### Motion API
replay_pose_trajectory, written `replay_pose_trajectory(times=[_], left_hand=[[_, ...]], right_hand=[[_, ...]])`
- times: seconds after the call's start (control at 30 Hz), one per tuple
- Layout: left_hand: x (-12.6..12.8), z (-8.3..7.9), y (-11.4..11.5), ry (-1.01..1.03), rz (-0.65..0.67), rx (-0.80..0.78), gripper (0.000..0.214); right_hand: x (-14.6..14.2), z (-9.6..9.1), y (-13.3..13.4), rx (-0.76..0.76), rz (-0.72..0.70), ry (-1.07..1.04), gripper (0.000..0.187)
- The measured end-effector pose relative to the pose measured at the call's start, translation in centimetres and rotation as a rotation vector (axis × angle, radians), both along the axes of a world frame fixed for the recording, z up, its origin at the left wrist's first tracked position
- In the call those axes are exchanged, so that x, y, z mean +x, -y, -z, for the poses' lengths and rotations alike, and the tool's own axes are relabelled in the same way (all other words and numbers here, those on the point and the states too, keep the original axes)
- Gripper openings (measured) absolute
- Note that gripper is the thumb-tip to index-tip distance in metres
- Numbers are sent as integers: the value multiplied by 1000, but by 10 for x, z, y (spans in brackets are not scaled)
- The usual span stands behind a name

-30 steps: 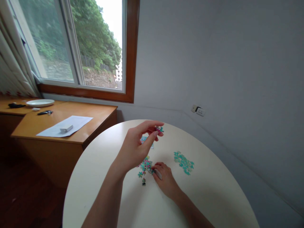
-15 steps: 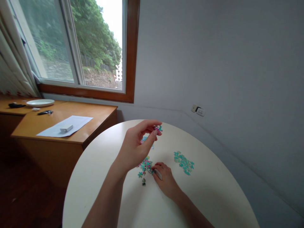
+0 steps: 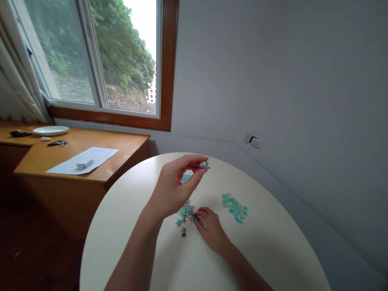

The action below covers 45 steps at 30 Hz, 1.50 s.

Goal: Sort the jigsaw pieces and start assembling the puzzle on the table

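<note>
My left hand (image 3: pixel 176 186) is raised above the round cream table (image 3: pixel 266 250) and pinches a small pink and teal jigsaw piece (image 3: pixel 204 165) between thumb and fingertips. My right hand (image 3: pixel 212 230) rests on the table with fingers curled, touching a cluster of pink and teal puzzle pieces (image 3: pixel 185 213). A separate teal group of joined pieces (image 3: pixel 235 207) lies to the right. Another light blue piece (image 3: pixel 186 178) shows behind my left hand, partly hidden.
A wooden desk (image 3: pixel 121 153) stands at the left under the window, carrying a sheet of paper (image 3: pixel 91 157), a white plate (image 3: pixel 51 130) and small dark items. A wall socket (image 3: pixel 254 141) sits on the grey wall behind the table.
My left hand has shifted only slightly, turning the pinched piece a little. The right hand has stayed by the cluster.
</note>
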<state>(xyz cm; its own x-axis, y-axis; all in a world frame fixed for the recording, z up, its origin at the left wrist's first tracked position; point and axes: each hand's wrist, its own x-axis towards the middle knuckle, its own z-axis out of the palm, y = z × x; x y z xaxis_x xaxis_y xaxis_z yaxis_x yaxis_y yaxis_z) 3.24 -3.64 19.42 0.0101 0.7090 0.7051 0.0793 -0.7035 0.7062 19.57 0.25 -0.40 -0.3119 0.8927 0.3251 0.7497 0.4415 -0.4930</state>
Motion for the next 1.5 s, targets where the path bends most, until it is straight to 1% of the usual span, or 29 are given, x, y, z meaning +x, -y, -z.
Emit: replay_pose_trajectory(times=[0.23,0.4,0.57,0.67,0.87,1.13,1.33,1.5], left_hand=[[-2,-2,1,-43,3,-12,18],[-1,-2,2,-36,30,-11,18],[-2,-1,3,-14,56,-51,17],[-3,-1,3,11,30,-61,15],[-3,-2,-2,97,-64,-10,8],[-4,-1,-6,106,-151,1,15],[-4,-2,-6,89,-170,-36,23],[-3,-2,-8,124,-175,-44,19]], right_hand=[[1,2,-1,-2,3,-2,23],[1,1,0,-6,-5,-5,22],[3,4,-2,1,-22,-13,23],[3,5,-2,12,-34,-16,23],[3,4,-2,20,-32,-11,22],[4,9,-5,58,-44,-15,22],[6,11,-5,72,-42,-9,23],[5,10,-5,55,-40,-12,24]])
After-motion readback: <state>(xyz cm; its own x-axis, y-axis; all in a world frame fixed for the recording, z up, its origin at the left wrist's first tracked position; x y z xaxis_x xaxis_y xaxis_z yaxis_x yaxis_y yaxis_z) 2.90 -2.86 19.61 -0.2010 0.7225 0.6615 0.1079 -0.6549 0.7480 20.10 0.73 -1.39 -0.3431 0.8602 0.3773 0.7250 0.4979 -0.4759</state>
